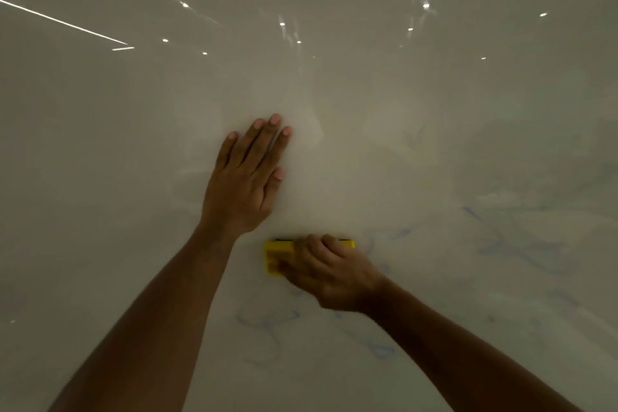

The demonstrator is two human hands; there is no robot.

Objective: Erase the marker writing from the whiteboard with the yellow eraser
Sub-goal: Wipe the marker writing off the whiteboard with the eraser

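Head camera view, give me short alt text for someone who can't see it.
A person's right hand grips a yellow eraser against a glossy whiteboard, while the left hand rests flat above it. Faint blue marker smears remain.

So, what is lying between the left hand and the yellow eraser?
Nothing: the head view shows only a short bare strip of whiteboard between the flat left hand and the yellow eraser.

left hand (245, 177) lying flat, fingers straight and together, arm extended; right hand (329, 273) curling fingers, gripping yellow eraser (277, 256).
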